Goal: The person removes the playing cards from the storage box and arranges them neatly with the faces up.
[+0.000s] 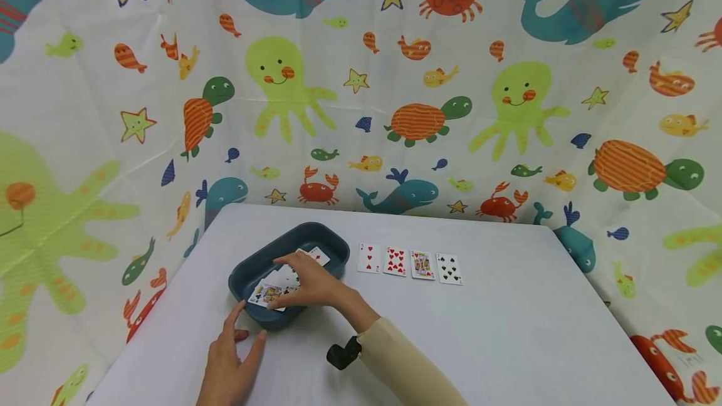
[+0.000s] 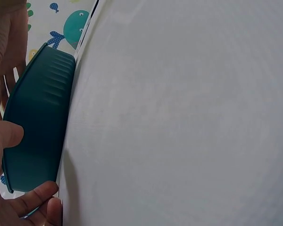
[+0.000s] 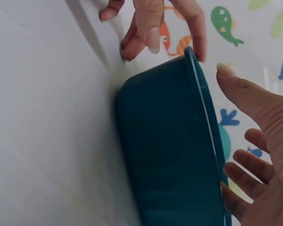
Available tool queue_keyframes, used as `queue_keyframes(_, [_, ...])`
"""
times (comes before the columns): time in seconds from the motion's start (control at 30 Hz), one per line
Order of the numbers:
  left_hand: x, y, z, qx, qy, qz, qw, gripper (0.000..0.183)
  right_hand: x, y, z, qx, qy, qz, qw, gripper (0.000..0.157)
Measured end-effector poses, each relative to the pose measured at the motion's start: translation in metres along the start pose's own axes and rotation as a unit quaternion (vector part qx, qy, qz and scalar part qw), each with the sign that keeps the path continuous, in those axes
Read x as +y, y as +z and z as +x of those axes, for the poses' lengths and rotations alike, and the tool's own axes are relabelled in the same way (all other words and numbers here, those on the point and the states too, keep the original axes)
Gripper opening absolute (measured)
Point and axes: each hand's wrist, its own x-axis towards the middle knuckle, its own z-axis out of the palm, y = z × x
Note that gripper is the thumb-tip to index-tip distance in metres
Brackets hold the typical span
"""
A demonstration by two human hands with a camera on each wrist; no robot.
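Observation:
A dark teal plastic tub (image 1: pixel 271 321) stands on the table with loose playing cards inside, among them a face card (image 1: pixel 264 294) and a red-suited one (image 1: pixel 319 256). Over the tub reaches my right hand (image 1: pixel 316 282), thumb and fingers spread apart above the cards. In the right wrist view nothing shows between that hand's thumb (image 3: pixel 245 92) and fingers. At the tub's near left end is my left hand (image 1: pixel 228 362), index fingertip right at the rim and thumb close to the near wall. The left wrist view has its fingers beside the tub (image 2: pixel 37 127).
Right of the tub, face-up cards lie in a row: a low heart (image 1: pixel 369 259), a high heart (image 1: pixel 395 261), a face card (image 1: pixel 423 265) and a spade (image 1: pixel 449 269). The white table (image 1: pixel 507 331) ends at a sea-animal curtain (image 1: pixel 361 161). A black wrist device (image 1: pixel 343 354) hangs below the right sleeve.

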Motion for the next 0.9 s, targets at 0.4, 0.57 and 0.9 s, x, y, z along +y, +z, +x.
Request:
queue_keyframes(0.4, [0.0, 0.001, 0.0, -0.002, -0.001, 0.002, 1.0, 0.08, 0.008, 0.009, 0.016, -0.045, 0.03, -0.037, 0.998, 0.08])
queue_keyframes(0.57, [0.001, 0.0, 0.0, -0.003, -0.002, 0.001, 1.0, 0.08, 0.009, 0.01, 0.021, -0.051, 0.046, -0.047, 0.997, 0.08])
queue_keyframes(0.9, [-0.001, -0.002, 0.0, 0.0, 0.0, -0.005, 1.0, 0.079, 0.008, 0.02, 0.033, -0.078, 0.07, -0.092, 0.99, 0.078])
